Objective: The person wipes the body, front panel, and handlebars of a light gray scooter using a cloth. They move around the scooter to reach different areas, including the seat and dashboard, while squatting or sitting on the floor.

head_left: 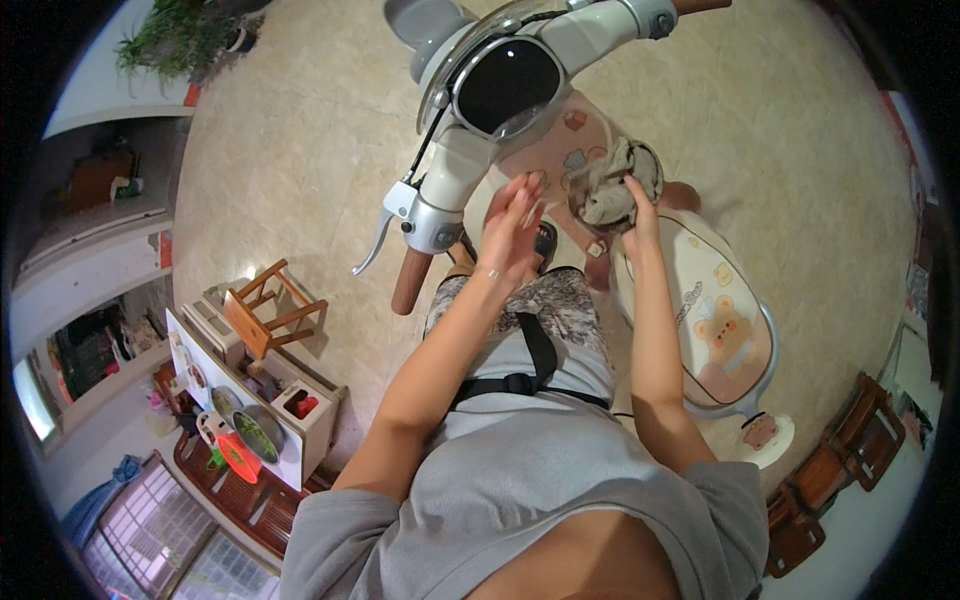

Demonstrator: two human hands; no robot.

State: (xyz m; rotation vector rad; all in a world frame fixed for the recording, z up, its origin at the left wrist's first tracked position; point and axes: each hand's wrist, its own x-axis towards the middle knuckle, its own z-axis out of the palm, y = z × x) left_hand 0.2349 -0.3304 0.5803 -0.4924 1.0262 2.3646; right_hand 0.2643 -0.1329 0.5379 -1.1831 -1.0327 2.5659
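My right hand [639, 214] grips the near side of a round bundle of crumpled grey-beige cloth [611, 187], beside the scooter's seat. My left hand [514, 221] is raised to the left of the cloth, with nothing visible in it and its fingers extended and held near one another. Both hands are behind the handlebar of a white electric scooter [469, 161]. Its round dark display [510, 86] lies above my left hand, and the brown left grip [412, 281] lies lower left. The cream seat [697, 315], printed with a cartoon bear, is under and right of my right forearm.
A small wooden stool [259, 319] stands on the tiled floor [300, 172] at the left. Behind it, a table [292, 457] holds metal bowls [257, 433] of greens and an orange basket [238, 457]. Wooden chairs [832, 465] are at the lower right. A potted plant [176, 37] stands upper left.
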